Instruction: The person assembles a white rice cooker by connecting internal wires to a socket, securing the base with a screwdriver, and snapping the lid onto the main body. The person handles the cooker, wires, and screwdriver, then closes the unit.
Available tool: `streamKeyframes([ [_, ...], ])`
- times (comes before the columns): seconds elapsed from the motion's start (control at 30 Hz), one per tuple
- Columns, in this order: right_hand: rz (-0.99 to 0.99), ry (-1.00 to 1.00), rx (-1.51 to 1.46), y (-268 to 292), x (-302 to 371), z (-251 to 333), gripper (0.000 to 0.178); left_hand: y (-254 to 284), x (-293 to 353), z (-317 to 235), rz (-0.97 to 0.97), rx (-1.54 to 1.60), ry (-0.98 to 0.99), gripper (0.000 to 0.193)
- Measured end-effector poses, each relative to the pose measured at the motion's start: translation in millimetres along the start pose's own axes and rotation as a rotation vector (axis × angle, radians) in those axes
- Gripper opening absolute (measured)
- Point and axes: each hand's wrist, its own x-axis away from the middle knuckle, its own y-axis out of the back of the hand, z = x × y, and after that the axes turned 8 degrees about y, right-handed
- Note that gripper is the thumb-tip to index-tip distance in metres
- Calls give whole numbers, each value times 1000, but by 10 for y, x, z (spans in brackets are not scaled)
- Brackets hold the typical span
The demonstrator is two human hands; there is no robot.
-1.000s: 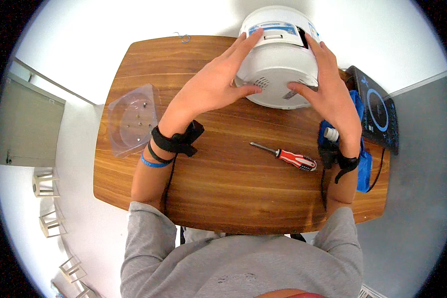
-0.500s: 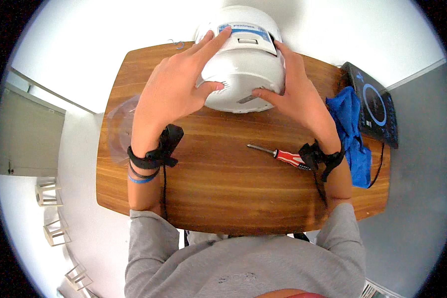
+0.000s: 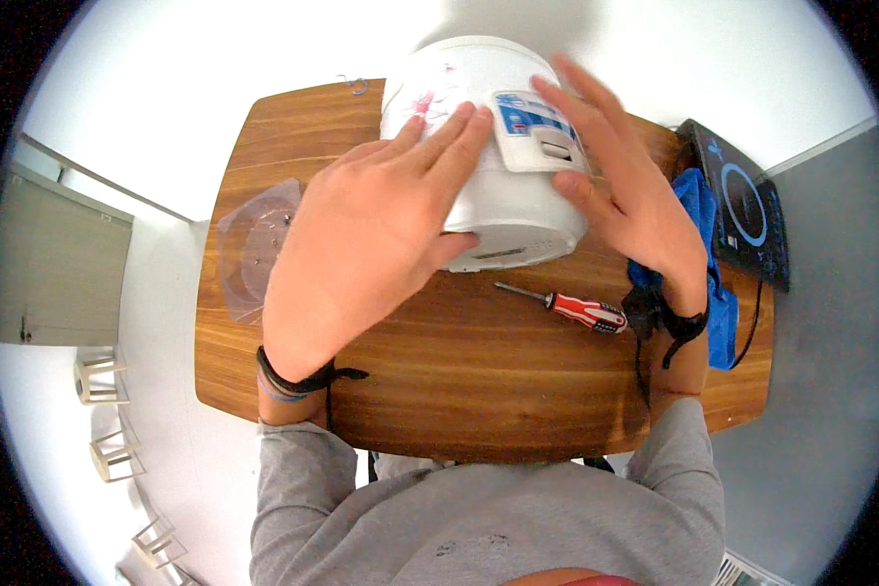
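A white rice cooker with a pink flower print lies on its side at the far part of the table. Its blue-and-white control panel with a switch is turned up and to the right. My left hand lies on the cooker's side, fingers stretched out, thumb at the near rim of its base. Beside the panel, my right hand is spread and a little blurred; its thumb is by the switch, but contact is hard to judge. A screwdriver with a red, white and black handle lies near my right wrist.
On the left of the wooden table sits a clear plastic tray holding several small screws. A blue cloth and a black induction cooktop occupy the right edge. Behind the table rises a white wall. Stools stand on the floor at left.
The rice cooker has rolled to the right and come nearer, bringing its flower print into view. My left hand has slid across its side. The right hand has shifted right, its fingers lifted apart.
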Motion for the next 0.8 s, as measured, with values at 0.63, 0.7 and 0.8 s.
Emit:
streamKeyframes([
  [0.63, 44, 10, 133, 222, 114, 6, 50, -118, -50, -147, 82, 131, 28, 86],
  [0.7, 53, 17, 139, 226, 112, 2, 50, -105, -45, -140, 97, 128, 36, 87],
  [0.8, 60, 22, 168, 211, 100, 13, 50, -98, -40, -141, 101, 125, 35, 87],
])
